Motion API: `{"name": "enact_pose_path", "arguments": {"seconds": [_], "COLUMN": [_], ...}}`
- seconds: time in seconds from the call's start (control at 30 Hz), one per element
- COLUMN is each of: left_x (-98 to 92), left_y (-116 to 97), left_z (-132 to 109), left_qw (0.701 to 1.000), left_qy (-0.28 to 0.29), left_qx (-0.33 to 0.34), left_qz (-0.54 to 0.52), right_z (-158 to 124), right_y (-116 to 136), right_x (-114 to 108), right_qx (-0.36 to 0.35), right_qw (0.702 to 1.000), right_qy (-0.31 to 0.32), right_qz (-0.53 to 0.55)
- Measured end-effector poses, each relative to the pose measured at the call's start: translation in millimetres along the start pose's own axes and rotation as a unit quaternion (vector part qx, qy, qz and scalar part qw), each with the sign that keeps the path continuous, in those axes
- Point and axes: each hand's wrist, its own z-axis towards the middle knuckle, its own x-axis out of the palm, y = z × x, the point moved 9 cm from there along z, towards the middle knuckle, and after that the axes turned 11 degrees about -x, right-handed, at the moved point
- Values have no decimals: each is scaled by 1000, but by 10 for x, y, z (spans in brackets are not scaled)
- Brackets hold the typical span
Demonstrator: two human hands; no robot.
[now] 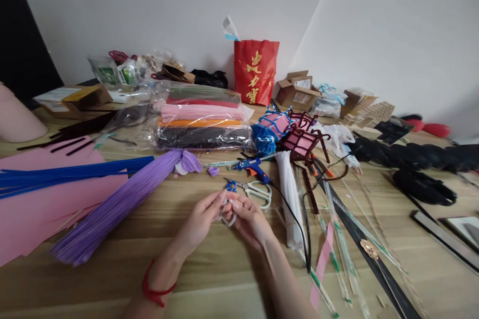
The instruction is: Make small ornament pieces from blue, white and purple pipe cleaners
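Note:
My left hand (204, 213) and my right hand (247, 215) meet above the middle of the table, fingertips pinched close together. Between them is a white pipe cleaner (229, 221) bent into small loops; the fingers hide part of it. Just beyond my fingertips lies a small blue twisted piece (231, 186). Scissors with pale handles (261, 193) rest beside it, near my right hand. A blue glue gun (255, 168) lies behind them, and a small purple coil (213, 171) is to its left.
A purple pipe cleaner bundle (116, 209) and blue strips (75, 171) lie left, over pink sheets (30, 219). White pipe cleaners (290, 204) and a black cord (295, 214) lie right. Wrapped packs (204, 114), netted pink boxes (299, 142) and a red bag (256, 72) stand behind.

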Motion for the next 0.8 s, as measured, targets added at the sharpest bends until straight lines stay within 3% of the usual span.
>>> {"name": "enact_pose_path", "arguments": {"seconds": [0.23, 0.37, 0.67, 0.73, 0.8], "left_x": [-27, -96, -253, -245, -238], "left_y": [-6, 104, 144, 148, 149], "left_z": [10, 54, 68, 79, 88], "left_qw": [999, 998, 988, 988, 988], "left_qy": [-6, -57, -144, -144, -150], "left_qx": [0, -22, -4, -6, -4], "left_qz": [-37, -29, -53, -49, -23], "right_z": [23, 32, 54, 56, 49], "right_y": [-71, -85, 42, 62, 134], "right_x": [-86, -206, -177, -174, -175], "right_qx": [1, -21, -56, -73, -120], "right_qw": [999, 994, 970, 959, 930], "right_qy": [-19, -44, -3, -4, -19], "right_qz": [-32, -100, -238, -273, -347]}}
